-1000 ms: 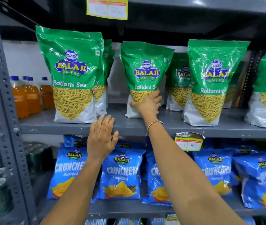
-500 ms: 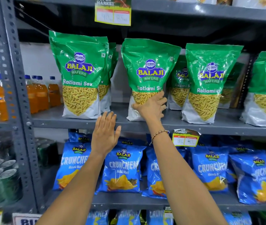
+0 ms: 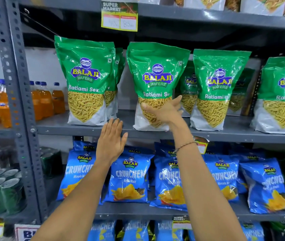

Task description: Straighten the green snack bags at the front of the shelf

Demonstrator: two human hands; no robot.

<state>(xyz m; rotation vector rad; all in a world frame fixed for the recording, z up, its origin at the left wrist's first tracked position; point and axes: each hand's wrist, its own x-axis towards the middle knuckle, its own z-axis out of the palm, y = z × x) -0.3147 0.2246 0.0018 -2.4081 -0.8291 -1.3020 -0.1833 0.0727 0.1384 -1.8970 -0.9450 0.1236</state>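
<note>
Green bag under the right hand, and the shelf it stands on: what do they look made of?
The green bag looks like glossy plastic film: glare streaks, creases. The lower part looks see-through or printed; I cannot tell which. The shelf looks like grey painted metal, matte, with a punched upright.

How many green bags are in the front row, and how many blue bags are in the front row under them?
Green bags: 4
Blue bags: 5
Total: 9
</note>
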